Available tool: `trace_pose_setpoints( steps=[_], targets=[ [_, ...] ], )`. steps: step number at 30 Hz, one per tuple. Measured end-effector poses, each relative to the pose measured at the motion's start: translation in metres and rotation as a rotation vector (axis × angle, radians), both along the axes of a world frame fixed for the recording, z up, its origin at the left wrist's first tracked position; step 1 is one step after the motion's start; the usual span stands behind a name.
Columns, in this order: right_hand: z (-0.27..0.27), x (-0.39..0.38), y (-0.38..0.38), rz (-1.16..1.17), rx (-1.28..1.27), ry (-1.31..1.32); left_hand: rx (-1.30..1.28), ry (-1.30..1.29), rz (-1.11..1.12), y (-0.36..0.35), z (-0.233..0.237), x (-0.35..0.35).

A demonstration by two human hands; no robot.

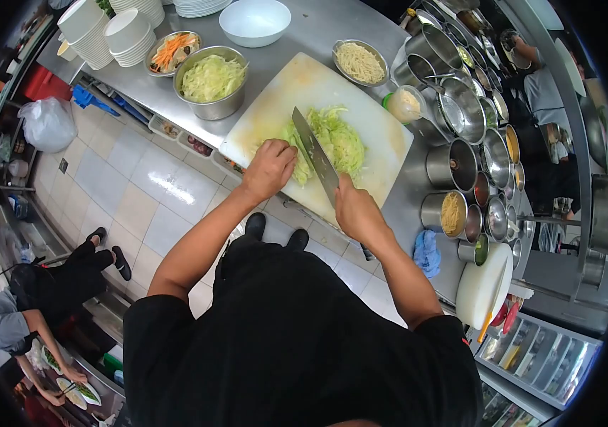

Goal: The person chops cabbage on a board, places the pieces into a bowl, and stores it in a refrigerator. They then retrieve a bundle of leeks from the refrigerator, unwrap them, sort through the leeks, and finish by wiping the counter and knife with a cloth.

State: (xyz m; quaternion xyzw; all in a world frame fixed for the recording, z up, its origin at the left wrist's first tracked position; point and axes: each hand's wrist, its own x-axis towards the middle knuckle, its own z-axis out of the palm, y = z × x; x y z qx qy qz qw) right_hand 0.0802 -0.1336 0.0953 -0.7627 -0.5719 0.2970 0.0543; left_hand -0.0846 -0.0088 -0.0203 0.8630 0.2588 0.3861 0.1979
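My right hand (358,211) is closed around the handle of a large kitchen knife (311,146), its blade angled up and left over the cutting board. Shredded cabbage (339,142) lies in a pile right of the blade, with more just left of it. With fingers curled, my left hand (271,168) rests at the left edge of the cabbage; what its fingertips press on is mostly hidden. Under all this is a white cutting board (384,135). A metal bowl (222,108) beyond its left corner is full of shredded cabbage (213,78).
Behind the board stand a white bowl (255,21), a bowl of noodles (359,62) and a bowl of carrot strips (174,52). Stacked white containers (130,35) are at the far left. Several metal pots (452,165) crowd the right. A co-worker (12,313) works at lower left.
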Motion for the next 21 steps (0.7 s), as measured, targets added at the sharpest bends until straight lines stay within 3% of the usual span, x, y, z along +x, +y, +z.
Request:
trace_pose_setpoints(
  steps=[5,8,17,21],
  targets=[
    [0.026,-0.011,-0.004,0.093,-0.144,-0.095,-0.014,0.013,0.01,0.0,0.001,0.001],
    [-0.02,-0.011,0.005,0.089,-0.072,-0.08,-0.006,0.014,-0.004,0.0,-0.004,0.0],
    [0.022,-0.009,0.002,0.103,-0.13,-0.059,-0.045,-0.02,0.02,-0.002,-0.003,-0.002],
    [-0.018,-0.011,0.008,0.118,-0.09,-0.071,-0.053,-0.008,0.022,-0.003,-0.007,-0.002]
  ],
)
